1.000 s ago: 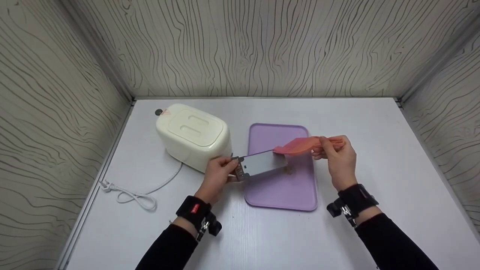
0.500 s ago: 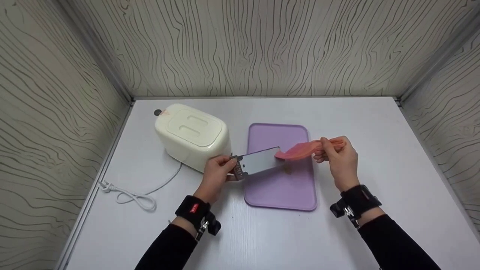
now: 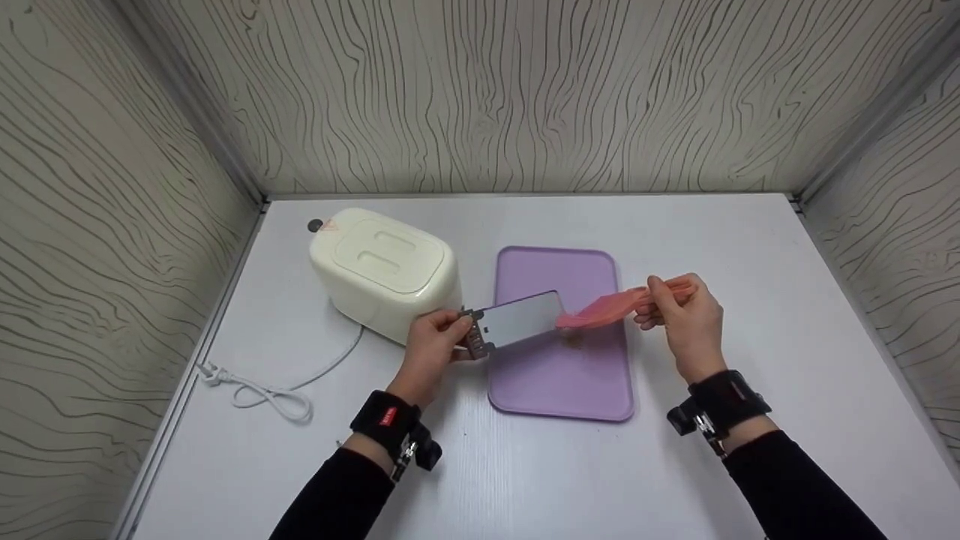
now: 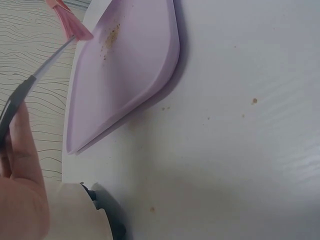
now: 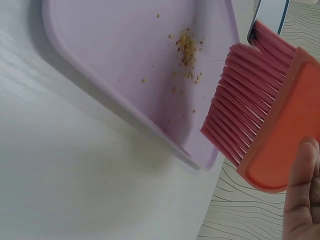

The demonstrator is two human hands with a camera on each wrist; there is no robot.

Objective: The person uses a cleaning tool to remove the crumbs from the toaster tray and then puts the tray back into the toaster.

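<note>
1. Clock centred on purple tray (image 3: 555, 390), head view.
2. Left hand (image 3: 429, 351), 9 o'clock: grip closed, pinching metal crumb tray (image 3: 517, 322) by its grey end.
3. Right hand (image 3: 691, 324), 3 o'clock: grip closed round orange brush (image 5: 280, 150), bristles (image 5: 242, 95) touching metal crumb tray.
4. Cream toaster (image 3: 386, 274), 10 o'clock; crumbs (image 5: 187, 49) near centre.

Head view from high up, facing forward and down, white flat tabletop (image 3: 787, 330) across lower frame. Both wrist views close in, tilted; shared between them, purple rectangular tray (image 4: 135, 75) (upper left in left's, upper middle in right's) and orange pink-bristled brush (image 5: 270, 120).
</note>
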